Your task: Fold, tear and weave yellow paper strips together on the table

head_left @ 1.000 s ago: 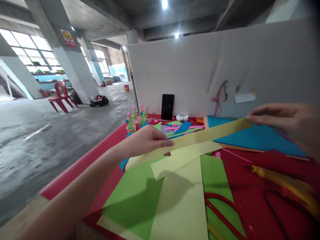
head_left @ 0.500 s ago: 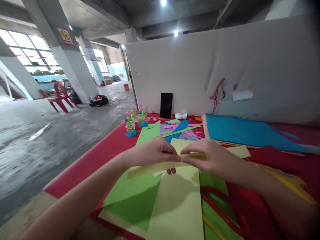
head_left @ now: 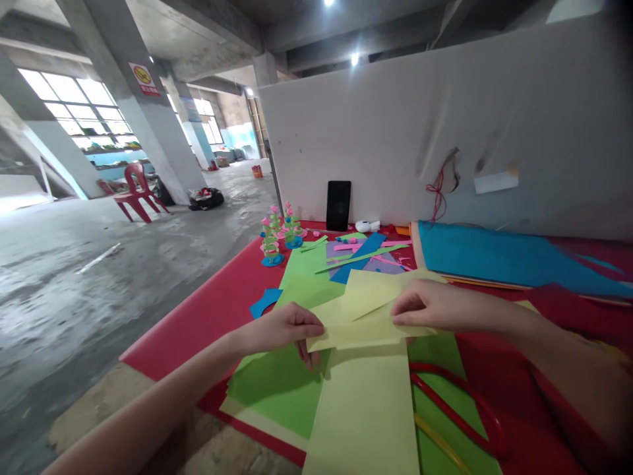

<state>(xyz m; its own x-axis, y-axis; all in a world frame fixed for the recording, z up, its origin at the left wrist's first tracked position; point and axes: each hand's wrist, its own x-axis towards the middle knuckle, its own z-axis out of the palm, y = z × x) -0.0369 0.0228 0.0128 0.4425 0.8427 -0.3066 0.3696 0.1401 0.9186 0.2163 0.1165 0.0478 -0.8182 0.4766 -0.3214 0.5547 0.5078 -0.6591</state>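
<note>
My left hand [head_left: 297, 333] pinches the left end of a pale yellow paper strip [head_left: 366, 334] between thumb and fingers. Closed on the same strip farther right is my right hand [head_left: 420, 305], its thumb on the near face. The strip is held roughly level across a long pale yellow sheet [head_left: 366, 409], which lies over green paper sheets [head_left: 277, 389]. Behind the strip, another pale yellow piece [head_left: 370, 290] overlaps it; whether they are joined I cannot tell. Red looped handles [head_left: 457, 382], probably of scissors, rest on the green paper at right.
Small paper trees [head_left: 271, 241] stand at the back left, near a black phone-like slab [head_left: 339, 206]. Blue, green and pink paper strips [head_left: 363, 254] lie behind my hands. A blue sheet stack [head_left: 494, 254] is at right. The red table covering [head_left: 198, 316] ends at left.
My hands have moved apart from the middle of the strip. The left hand has shifted left to its end, and the strip's broad face now shows. The view has turned slightly left.
</note>
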